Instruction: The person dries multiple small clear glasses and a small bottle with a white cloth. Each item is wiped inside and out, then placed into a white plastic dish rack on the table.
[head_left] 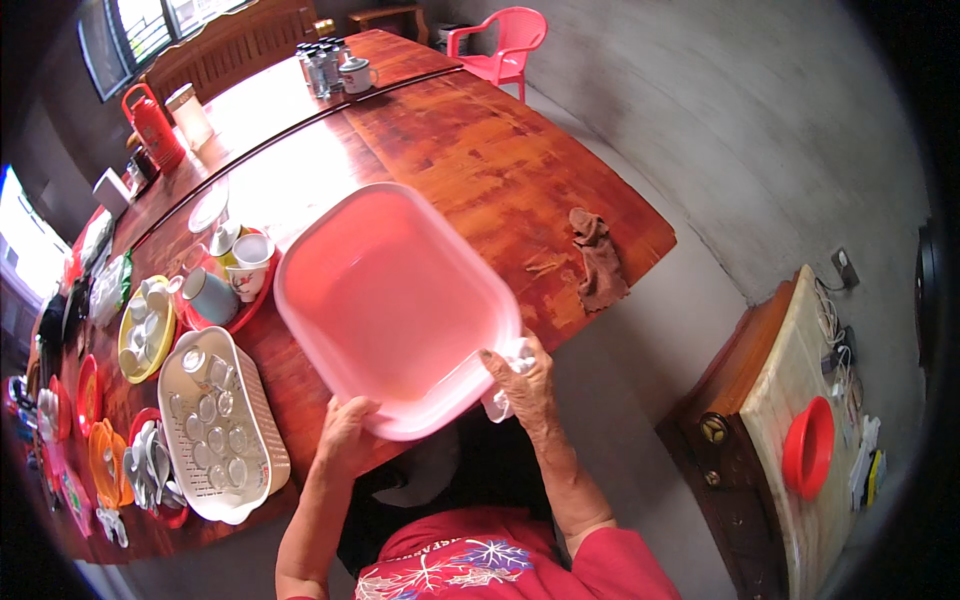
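A large pink plastic basin (395,290) with rounded corners sits at the near edge of the wooden table, its near end reaching over the edge. It looks as if it holds some water, though I cannot be sure. My left hand (348,422) is closed on the near left of its rim. At the near right corner my right hand (525,382) grips the rim, thumb over the inside. A crumpled clear-and-white item (498,402) shows between this hand and the basin; its kind is unclear.
On the wooden table (470,150), left of the basin, stand a cream basket (262,440) of small glasses, a red tray (245,318) with cups, and a yellow plate (128,362). A brown rag (600,262) lies right. A cabinet with a red bowl (808,448) stands beyond.
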